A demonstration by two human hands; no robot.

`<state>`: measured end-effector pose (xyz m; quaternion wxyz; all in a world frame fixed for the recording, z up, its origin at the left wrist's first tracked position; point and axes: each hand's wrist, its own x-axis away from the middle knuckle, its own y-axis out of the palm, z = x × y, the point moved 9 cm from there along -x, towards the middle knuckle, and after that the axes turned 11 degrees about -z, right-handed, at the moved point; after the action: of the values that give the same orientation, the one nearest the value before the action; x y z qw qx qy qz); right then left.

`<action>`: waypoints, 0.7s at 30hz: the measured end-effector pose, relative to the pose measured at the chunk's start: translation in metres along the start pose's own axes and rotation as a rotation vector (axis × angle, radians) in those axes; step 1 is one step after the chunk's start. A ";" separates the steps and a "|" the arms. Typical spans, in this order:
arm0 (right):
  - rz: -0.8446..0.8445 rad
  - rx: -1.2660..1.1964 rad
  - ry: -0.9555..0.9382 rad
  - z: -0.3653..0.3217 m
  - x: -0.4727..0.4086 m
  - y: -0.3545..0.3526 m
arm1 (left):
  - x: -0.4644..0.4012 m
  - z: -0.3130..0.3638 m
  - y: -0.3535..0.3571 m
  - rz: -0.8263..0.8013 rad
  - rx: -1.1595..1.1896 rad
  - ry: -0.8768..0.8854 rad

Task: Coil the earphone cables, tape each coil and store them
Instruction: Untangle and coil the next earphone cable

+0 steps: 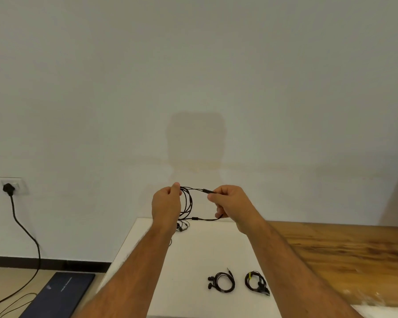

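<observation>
Cable [189, 204] of black earphones is hanging in the air between both hands, well above the far end of the white surface [193, 260], several loops already gathered. Left hand [167, 206] is pinching the bundle of loops at its top, fingers curled round it. Right hand [231, 204] is pinching the loose strand near a small inline piece, fingers curled, with a lower strand running back to the coil. Earbud ends look to be dangling under the left hand, just over the surface.

Judgement: coiling is under way. Feeding each new loop to the same size as the others and laying it flat under the left thumb should be keeping the coil neat for taping; twisting the strand would be risking kinks.

Two coiled earphones are lying near the front: untaped coil [222, 282] and, just beside it, taped coil [255, 282] with a yellow band.

White surface is ending at its left edge above the floor; wooden surface [342, 249] is adjoining on the right, offering open room. Wall behind is close to the hands.
</observation>
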<state>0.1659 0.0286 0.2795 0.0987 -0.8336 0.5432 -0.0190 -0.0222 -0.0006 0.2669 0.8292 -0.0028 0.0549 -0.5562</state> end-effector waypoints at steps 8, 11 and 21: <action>0.015 -0.351 0.062 0.003 0.000 -0.006 | 0.008 -0.015 0.030 -0.366 0.097 -0.045; 0.058 -0.320 0.056 0.001 -0.002 -0.010 | 0.011 -0.017 0.031 -0.419 0.111 -0.045; 0.025 -0.041 0.018 -0.022 -0.006 -0.009 | 0.010 -0.042 0.013 -0.464 -0.330 -0.077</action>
<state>0.1681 0.0346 0.3032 0.0770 -0.8282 0.5549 -0.0143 -0.0105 -0.0022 0.2232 0.6697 -0.1715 0.1111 -0.7140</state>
